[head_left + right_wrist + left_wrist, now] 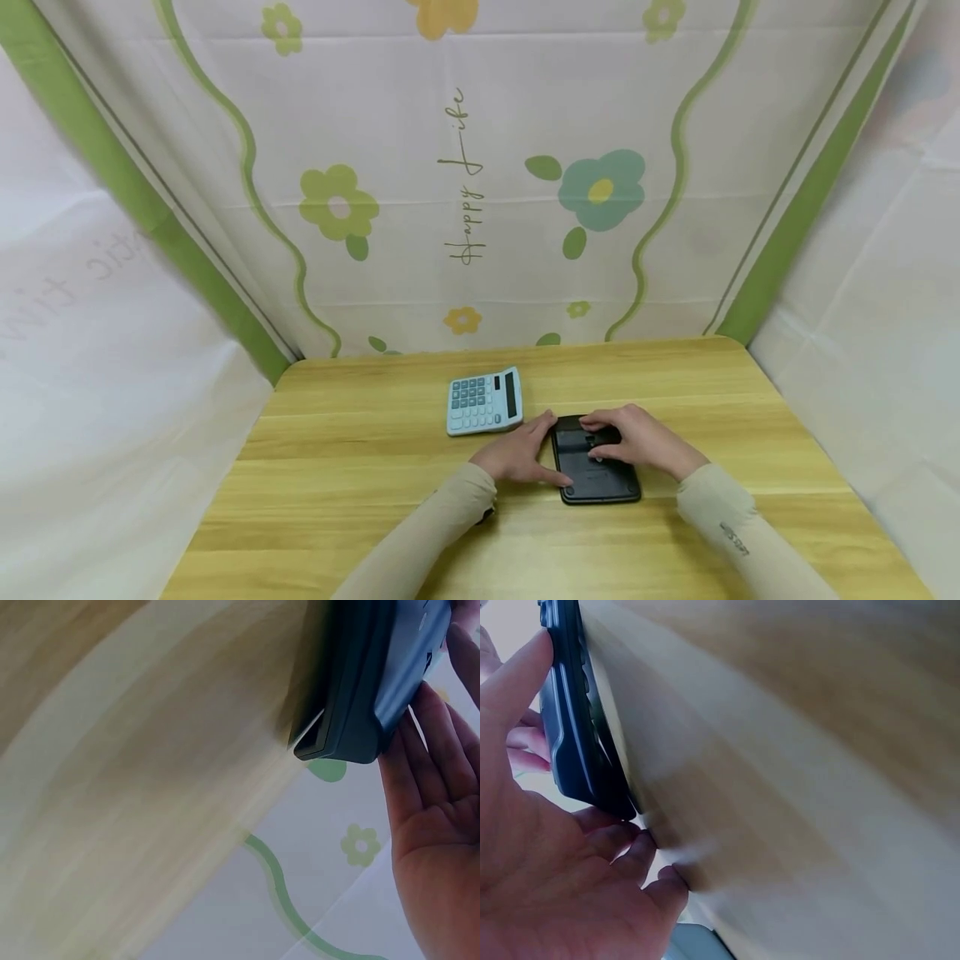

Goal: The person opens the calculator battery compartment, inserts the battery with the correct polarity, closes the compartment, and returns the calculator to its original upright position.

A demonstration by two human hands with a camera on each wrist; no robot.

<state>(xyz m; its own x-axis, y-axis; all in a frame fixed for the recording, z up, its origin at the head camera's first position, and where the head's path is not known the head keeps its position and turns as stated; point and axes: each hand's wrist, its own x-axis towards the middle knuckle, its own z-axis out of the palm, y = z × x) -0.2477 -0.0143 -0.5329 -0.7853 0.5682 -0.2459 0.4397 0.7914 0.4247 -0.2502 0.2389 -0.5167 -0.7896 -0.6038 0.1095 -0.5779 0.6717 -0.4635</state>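
Observation:
A black calculator (600,483) lies face down on the table, its back panel up; a row of keys shows along its underside in the left wrist view. My left hand (517,454) holds it by the left side, thumb at the near corner and fingers round the far corner. Over the upper part of the back, my right hand (637,437) rests its fingertips and thumb near a small slot. The right wrist view has those fingers fairly straight against the calculator's back (409,667). A light blue calculator (480,404) lies face up beyond the left hand.
The wooden table (337,483) reaches back to a white cloth (405,275) printed with flowers and green lines. More cloth (112,333) hangs on the left and right sides. Light sleeves cover both forearms.

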